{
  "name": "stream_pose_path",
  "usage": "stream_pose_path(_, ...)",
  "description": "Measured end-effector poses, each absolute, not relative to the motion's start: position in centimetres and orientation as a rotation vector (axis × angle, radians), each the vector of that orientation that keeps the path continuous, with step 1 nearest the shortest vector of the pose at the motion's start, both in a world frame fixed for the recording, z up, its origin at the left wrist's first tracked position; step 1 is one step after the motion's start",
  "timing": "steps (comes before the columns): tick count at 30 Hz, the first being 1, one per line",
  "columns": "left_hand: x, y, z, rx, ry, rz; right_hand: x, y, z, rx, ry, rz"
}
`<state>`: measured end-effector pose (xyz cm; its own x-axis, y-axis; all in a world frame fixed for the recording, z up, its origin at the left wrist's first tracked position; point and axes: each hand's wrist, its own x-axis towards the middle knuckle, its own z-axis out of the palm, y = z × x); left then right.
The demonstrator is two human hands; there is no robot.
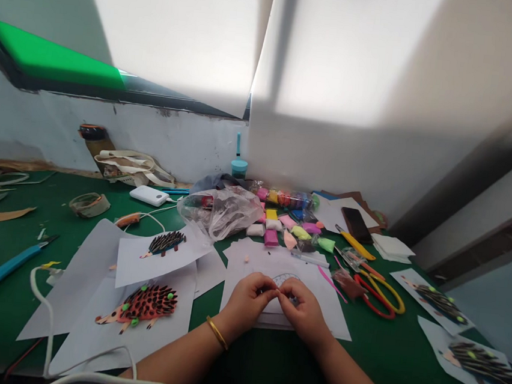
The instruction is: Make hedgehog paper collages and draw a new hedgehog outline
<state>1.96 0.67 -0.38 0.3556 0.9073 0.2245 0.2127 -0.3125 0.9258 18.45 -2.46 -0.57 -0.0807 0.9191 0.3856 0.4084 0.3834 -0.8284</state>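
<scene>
My left hand (pixel 252 300) and my right hand (pixel 301 308) meet at the fingertips over a stack of white paper (pixel 334 320). Both are pinched closed; anything between the fingertips is too small or hidden to make out. Under them, a line drawing (pixel 286 276) with a scaly pattern shows partly on the top sheet. A small peach clay bit (pixel 246 259) lies on the paper to the left. To the right, a pink clay strip (pixel 332 284) lies across the sheet's edge. Beyond the paper sit several small packets of coloured clay (pixel 271 237).
Clay hedgehog pictures lie on paper at left (pixel 149 308) and right (pixel 435 303). Scissors (pixel 375 294), a yellow cutter (pixel 355 242) and a phone (pixel 356 224) are on the right. A plastic bag (pixel 222 213), white power bank (pixel 149 195), blue cutter (pixel 1 270) and white cable (pixel 50 329) are leftward.
</scene>
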Motion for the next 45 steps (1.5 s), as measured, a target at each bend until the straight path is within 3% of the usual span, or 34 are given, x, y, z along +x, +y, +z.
stream_pose_path(18, 2.0, 0.8, 0.3, 1.488, 0.933, 0.959, 18.5, -2.5, -0.4, -1.167, -1.649, 0.689)
stream_pose_path(45, 1.9, 0.3, 0.7, 1.720, 0.971, 0.959, 18.5, -2.4, -0.7, -1.193, -1.645, 0.656)
